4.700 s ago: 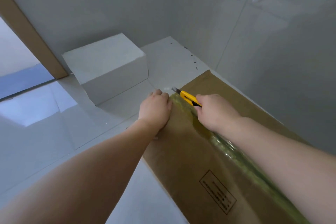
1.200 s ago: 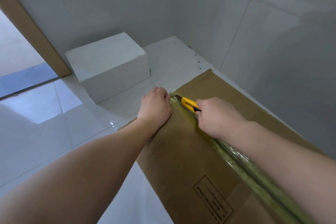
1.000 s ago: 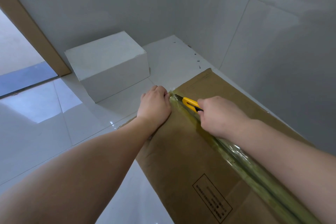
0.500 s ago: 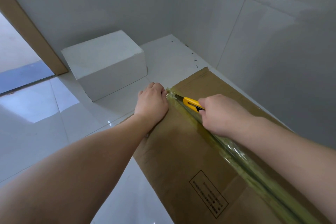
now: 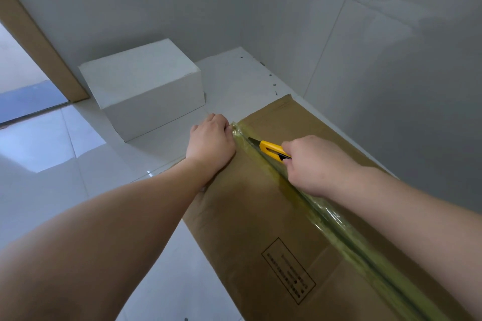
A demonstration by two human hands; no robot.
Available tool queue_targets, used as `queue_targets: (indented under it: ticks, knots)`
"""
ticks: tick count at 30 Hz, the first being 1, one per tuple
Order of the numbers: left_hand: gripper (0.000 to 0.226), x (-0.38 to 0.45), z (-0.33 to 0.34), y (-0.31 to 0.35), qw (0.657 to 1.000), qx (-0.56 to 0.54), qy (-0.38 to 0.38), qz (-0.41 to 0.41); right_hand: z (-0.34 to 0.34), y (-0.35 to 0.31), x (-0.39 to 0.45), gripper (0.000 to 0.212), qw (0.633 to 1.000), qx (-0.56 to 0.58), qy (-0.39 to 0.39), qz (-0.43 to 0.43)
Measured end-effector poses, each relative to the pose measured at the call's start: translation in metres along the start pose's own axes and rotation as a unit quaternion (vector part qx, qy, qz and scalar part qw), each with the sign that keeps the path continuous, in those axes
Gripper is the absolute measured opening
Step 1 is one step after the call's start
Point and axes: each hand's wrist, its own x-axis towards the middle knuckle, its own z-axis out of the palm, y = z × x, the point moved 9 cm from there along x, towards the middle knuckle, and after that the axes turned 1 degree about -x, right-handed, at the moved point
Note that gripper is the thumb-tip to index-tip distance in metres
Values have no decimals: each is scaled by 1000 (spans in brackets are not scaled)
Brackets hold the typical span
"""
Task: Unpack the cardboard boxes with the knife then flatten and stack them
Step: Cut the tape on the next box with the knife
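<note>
Presently listed: brown cardboard box (image 5: 260,216), lying on the white tiled floor (image 5: 65,190) against the grey wall (image 5: 391,73), its taped centre seam (image 5: 326,214) running lengthwise. Right hand (image 5: 315,164): fingers curled round a yellow knife (image 5: 271,150), blade tip resting in the seam near the far end. Left hand (image 5: 211,141): fingers bent over the box's far left edge, pressing it down. White box (image 5: 146,86): closed, on the floor just beyond. Printed label (image 5: 288,270): on the near flap.
</note>
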Motion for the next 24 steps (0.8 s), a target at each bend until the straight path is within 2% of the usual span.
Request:
queue_targets:
  ticks: [19, 22, 24]
  knots:
    - [18, 1, -2, 5, 998, 60, -9, -9, 12, 14, -32, 3, 999, -33, 11, -10]
    - [28, -5, -1, 17, 995, 100, -12, 28, 13, 14, -33, 3, 999, -42, 17, -12]
    - [32, -10, 2, 37, 987, 109, -25, 116, 14, 15, -35, 4, 999, -39, 21, -12]
